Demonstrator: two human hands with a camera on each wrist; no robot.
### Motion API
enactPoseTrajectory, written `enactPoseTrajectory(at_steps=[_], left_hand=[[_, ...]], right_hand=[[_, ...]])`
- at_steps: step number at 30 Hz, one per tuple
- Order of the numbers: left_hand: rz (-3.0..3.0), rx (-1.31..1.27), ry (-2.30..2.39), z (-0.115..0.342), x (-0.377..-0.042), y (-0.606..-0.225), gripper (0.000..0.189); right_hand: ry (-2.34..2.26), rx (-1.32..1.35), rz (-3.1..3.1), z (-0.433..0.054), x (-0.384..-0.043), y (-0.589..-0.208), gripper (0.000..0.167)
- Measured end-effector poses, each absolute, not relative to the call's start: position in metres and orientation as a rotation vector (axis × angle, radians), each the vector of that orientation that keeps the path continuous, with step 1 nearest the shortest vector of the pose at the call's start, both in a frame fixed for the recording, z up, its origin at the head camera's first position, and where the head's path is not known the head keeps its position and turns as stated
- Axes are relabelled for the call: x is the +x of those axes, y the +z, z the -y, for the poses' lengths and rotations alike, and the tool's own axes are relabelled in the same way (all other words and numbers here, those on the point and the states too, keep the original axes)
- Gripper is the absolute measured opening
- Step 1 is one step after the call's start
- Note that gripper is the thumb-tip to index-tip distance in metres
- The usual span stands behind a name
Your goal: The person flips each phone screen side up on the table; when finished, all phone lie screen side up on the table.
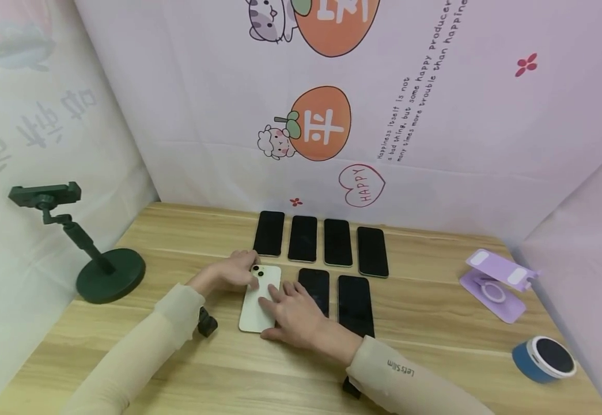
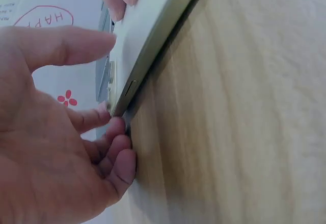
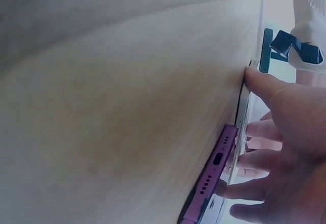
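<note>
A white phone lies with its back up on the wooden table, its twin cameras at the far end. My left hand is at that end. In the left wrist view its thumb stretches over the phone's back, while the bent fingertips sit by the top edge and the table. My right hand lies over the phone's right side. Its fingers spread across the back and its thumb reaches the near end. Right of the white phone, two black-screened phones, one nearer and one farther, are partly covered by the right arm.
Four-sided dark screens make a back row, from a left phone to a right phone. A green phone stand is at left. A purple folding stand and a blue-and-white round speaker are at right. Printed cloth hangs behind.
</note>
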State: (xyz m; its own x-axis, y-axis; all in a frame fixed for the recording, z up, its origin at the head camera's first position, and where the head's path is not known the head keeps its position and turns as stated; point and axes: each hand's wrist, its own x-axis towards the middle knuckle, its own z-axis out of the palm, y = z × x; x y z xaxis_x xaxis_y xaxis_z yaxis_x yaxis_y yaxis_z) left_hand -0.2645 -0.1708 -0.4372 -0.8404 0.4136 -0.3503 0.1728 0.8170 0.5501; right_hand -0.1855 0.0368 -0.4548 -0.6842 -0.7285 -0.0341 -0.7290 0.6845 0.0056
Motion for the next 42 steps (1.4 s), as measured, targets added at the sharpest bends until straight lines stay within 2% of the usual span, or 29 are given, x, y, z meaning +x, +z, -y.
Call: enactPoseTrajectory(at_steps=[5,18,36,42], left_hand=[[-2.527,0.366,0.75,0.171,-0.269,-0.44,0.047],[-2.375,0.244,1.1,0.172,-0.264,-0.433,0.056],[-2.557,0.151,1.152,0.161,-0.269,-0.439,0.03],[-2.573,0.128,1.143,0.157,-0.27,-0.431,0.026]], right_hand=[[0.054,-1.232,-2.839,-0.037,-0.184,-0.454,0.067],[-0.038,-1.187,-2.858,-0.039,-0.181,-0.456,0.07],[-0.108,-1.127,-2.854,-0.037,-0.182,-0.452,0.071],[-0.212,-1.151,-2.868,-0.039,-0.184,-0.448,0.064]])
